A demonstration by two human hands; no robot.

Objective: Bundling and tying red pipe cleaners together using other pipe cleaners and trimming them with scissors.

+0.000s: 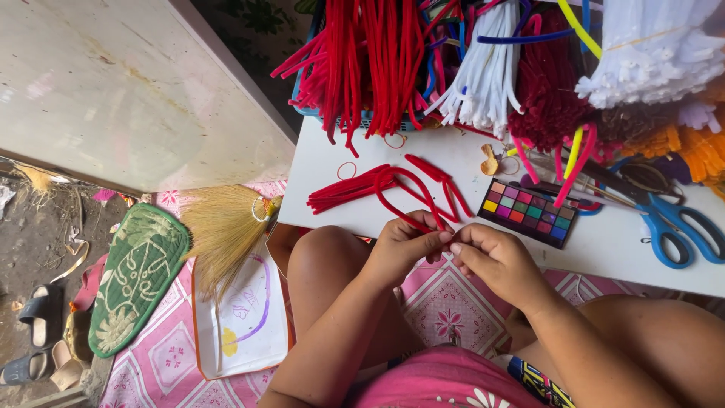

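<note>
At far left, dark sandals (34, 313) sit on bare ground beside a green quilted mat (136, 276) printed with pale leaves, then a straw broom (223, 230) with fine yellow bristles fanned over a child's drawing (249, 317) on a pink patterned floor cloth (162, 363). A person sits at a low white bench (325, 162). On it lies a small bundle of fuzzy red pipe cleaners (355, 189), some straight, some already bent into long loops. The left hand (404, 245) is closed in a pinch on one looped red pipe cleaner (400, 200), whose arc rises onto the bench; the right hand (495, 261) meets it fingertip to fingertip, thumb and forefinger narrowed on the same stem's end. By the look of it, the work is at an early stage: a few loops are shaped, while thick hanks of red, white and maroon stems (423, 53) hang unused along the bench's far edge. Further right lie a glossy makeup palette (529, 211) of coloured squares, bent pink and yellow stems (574, 155), and blue-handled scissors (672, 223).
</note>
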